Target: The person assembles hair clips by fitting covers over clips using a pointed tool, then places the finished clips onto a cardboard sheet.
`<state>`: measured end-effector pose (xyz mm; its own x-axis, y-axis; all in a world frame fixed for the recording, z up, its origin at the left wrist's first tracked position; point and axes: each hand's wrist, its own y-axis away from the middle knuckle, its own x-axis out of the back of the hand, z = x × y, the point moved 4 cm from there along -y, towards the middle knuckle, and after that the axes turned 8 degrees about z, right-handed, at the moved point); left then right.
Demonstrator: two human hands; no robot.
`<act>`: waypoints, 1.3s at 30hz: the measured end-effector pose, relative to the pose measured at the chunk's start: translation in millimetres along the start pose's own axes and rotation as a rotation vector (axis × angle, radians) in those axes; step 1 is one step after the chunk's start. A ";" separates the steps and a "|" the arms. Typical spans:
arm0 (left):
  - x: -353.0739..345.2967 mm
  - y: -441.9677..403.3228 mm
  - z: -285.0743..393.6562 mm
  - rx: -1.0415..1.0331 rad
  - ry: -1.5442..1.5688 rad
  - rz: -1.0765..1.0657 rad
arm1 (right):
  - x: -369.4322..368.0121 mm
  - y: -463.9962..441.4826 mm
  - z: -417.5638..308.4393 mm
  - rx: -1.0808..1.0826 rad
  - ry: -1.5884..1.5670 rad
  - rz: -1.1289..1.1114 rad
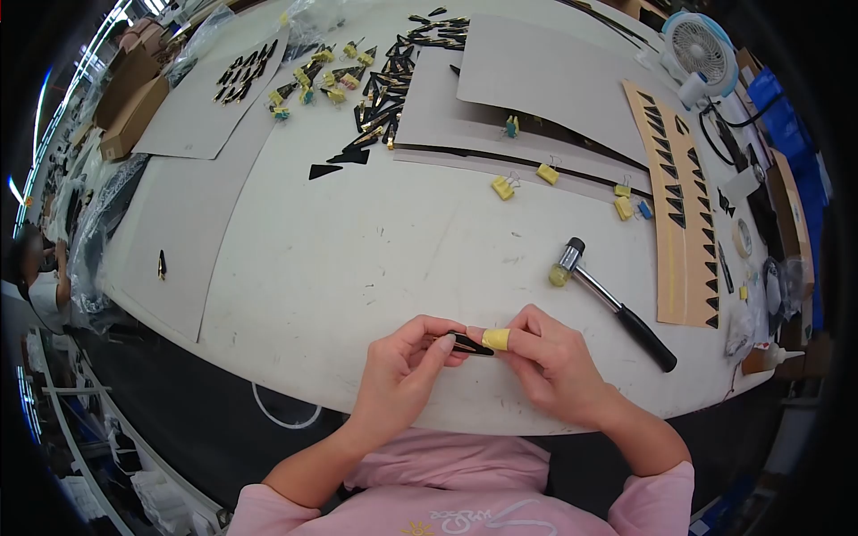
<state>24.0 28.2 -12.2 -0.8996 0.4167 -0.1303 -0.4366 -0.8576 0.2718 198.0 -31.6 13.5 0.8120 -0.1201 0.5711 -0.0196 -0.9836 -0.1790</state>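
Near the table's front edge, my left hand [404, 368] pinches a small black pointed piece [471, 345] with a gold-coloured edge. My right hand [552, 364] is closed at the piece's other end, with yellow tape round a finger; its fingertips touch the piece. A mallet [617, 305] with a black handle lies to the right of my hands. Yellow binder clips [503, 188] lie further back. Many black and gold pieces [384, 98] are heaped behind, beside pieces held in clips [335, 76]. Two flat black triangles [325, 171] lie in front of the heap.
Grey boards [554, 71] cover the back of the table [357, 259]. At right are a brown strip with black triangles [666, 259], a fan [700, 46] and a bottle [769, 358]. A cardboard box [134, 116] stands at left. Another person [45, 286] is at the far left.
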 end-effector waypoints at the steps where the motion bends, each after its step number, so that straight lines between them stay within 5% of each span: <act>1: -0.3 0.1 0.2 -0.013 0.003 -0.001 | 1.0 -1.3 -1.8 0.016 0.039 -0.001; 15: -0.5 -0.3 0.7 -0.032 -0.013 0.008 | 1.2 -1.6 -9.3 -0.092 0.059 -0.023; 24: -1.5 -0.5 0.4 -0.032 0.002 0.012 | 1.9 -3.3 0.6 0.055 0.083 0.016; 29: 0.8 -1.1 -1.4 -0.007 -0.038 0.005 | 1.2 -5.3 -4.9 -0.179 -0.109 0.047; 39: 2.4 0.0 0.4 0.045 -0.010 -0.063 | 2.4 -5.2 -7.0 -0.024 0.017 0.005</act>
<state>21.8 29.3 -12.1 -0.8703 0.4726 -0.1386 -0.4916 -0.8155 0.3056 195.9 -27.7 21.4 0.8018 -0.1270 0.5840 -0.0379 -0.9860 -0.1624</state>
